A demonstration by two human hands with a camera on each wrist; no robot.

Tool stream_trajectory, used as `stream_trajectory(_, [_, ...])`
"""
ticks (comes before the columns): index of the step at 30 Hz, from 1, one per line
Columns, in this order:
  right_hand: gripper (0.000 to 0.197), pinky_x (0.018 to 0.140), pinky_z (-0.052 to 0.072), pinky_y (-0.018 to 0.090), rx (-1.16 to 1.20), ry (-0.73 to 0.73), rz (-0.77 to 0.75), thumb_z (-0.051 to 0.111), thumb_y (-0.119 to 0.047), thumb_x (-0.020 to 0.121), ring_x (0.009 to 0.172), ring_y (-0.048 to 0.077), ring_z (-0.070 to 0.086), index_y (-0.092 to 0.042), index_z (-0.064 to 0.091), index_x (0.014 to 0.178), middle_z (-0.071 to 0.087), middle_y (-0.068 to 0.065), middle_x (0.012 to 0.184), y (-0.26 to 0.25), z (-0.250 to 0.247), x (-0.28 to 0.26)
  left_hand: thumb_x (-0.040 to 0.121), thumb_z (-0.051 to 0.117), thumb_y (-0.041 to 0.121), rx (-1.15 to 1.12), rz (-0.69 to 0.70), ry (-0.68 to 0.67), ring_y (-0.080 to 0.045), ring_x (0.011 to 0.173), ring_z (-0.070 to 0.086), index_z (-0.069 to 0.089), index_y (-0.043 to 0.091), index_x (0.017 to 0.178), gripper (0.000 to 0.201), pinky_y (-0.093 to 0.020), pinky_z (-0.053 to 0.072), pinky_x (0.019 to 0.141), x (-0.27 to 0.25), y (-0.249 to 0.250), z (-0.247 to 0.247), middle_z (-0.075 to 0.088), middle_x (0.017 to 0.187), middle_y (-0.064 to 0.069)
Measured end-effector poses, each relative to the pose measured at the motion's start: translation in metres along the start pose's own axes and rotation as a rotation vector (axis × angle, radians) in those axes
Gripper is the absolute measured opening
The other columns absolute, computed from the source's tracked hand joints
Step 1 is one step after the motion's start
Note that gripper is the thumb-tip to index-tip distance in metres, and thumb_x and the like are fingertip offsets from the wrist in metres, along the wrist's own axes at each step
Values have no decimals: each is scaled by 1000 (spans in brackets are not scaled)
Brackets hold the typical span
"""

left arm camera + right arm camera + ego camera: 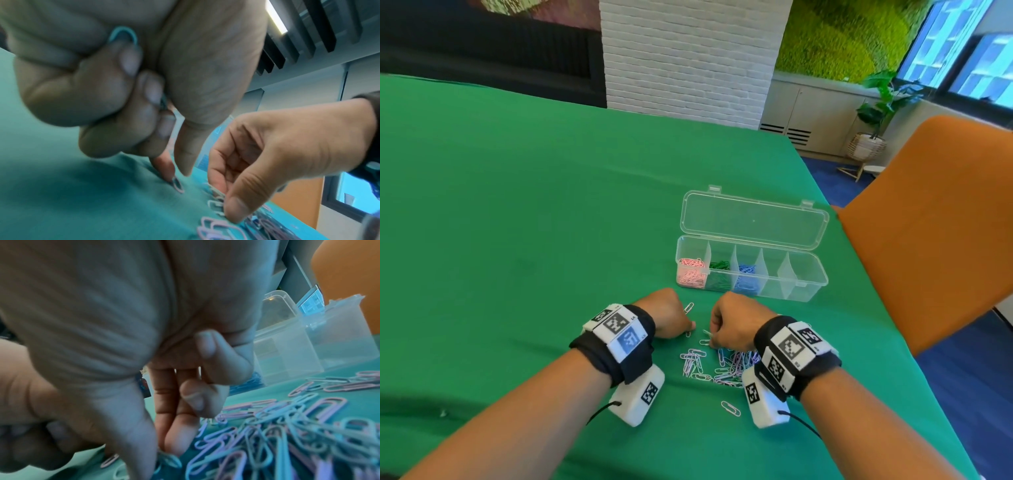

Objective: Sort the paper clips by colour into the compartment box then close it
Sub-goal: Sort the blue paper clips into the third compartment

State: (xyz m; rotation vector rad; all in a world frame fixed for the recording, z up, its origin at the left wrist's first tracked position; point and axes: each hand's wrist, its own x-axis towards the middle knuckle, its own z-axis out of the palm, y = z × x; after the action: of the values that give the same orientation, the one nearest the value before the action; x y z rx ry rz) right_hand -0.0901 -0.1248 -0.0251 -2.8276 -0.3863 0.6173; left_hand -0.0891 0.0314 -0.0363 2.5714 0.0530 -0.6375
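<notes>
The clear compartment box (804, 287) lies with its lid (753, 219) open; pink clips (691, 272), green clips (719, 274) and blue clips (747, 274) fill its three left compartments. A pile of pale paper clips (722, 366) lies on the green cloth in front of it. My left hand (690, 329) keeps clips (123, 35) in its curled fingers while its index fingertip presses a single clip (177, 185) on the cloth. My right hand (714, 341) pinches a clip (166, 457) at the pile's far edge between thumb and fingers.
The box's two right compartments (791, 277) hold nothing. Single clips lie apart at the pile's near side (730, 408) and beyond my left hand (688, 307). An orange chair back (928, 222) stands at the table's right edge. Green cloth (517, 240) stretches to the left.
</notes>
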Motion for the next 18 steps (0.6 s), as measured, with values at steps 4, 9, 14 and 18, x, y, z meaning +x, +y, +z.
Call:
stream_trajectory(4, [12, 78, 60, 39, -25, -49, -20, 64, -17, 83, 82, 23, 68, -8, 71, 85, 73, 9, 86, 0, 1, -1, 97, 58, 38, -407, 21, 17, -13, 47, 31, 60, 16, 82, 27, -22, 24, 45, -8, 1, -3, 38, 61, 3])
stream_trajectory(9, [14, 74, 57, 34, 145, 27, -56, 73, -22, 81, 65, 13, 58, -8, 69, 80, 68, 5, 76, -4, -13, -10, 102, 48, 32, -1235, -136, -89, -7, 36, 19, 48, 17, 80, 26, -15, 11, 34, -15, 0, 6, 29, 52, 7])
stream_trajectory(14, [10, 62, 50, 25, 389, 88, -192, 76, -14, 80, 55, 6, 53, -10, 69, 74, 64, -1, 64, -24, -38, -23, 101, 40, 31, -1542, -176, -358, -11, 40, 42, 54, 11, 86, 29, -14, 25, 29, -24, 3, 13, 46, 60, -2])
stream_trajectory(18, [10, 63, 49, 21, 401, 184, -174, 76, -18, 84, 60, 5, 55, -14, 70, 77, 66, -4, 69, -19, -38, -23, 97, 45, 18, -1526, -179, -346, -7, 39, 40, 51, 13, 77, 21, -12, 22, 29, -25, 1, 13, 47, 61, -1])
